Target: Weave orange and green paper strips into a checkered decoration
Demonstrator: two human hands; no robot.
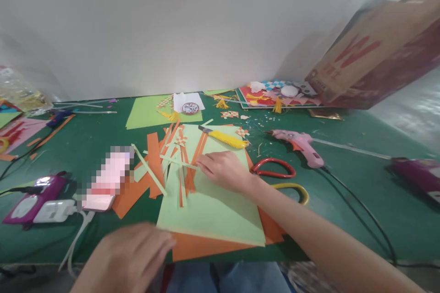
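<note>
My right hand [222,170] is over a stack of pale green paper [213,210], fingers closed in a pinch on the end of a narrow light green paper strip [178,161]. The strip points left across loose orange and green strips [182,183]. Low in the view, my left hand [132,252] is in front of the stack's left corner, smeared by motion, so its fingers cannot be read. Just beyond the right hand lies a yellow utility knife [228,139]. Scissors with a red handle loop [275,168] and a yellow one lie right of the stack, partly under my forearm.
A pink glue gun [302,144] with a trailing cord lies on the right. At left are a blurred-out phone [108,178] and a purple power strip [37,201] with a white charger. Woven paper pieces [229,114] lie behind; a paper bag [374,55] stands back right.
</note>
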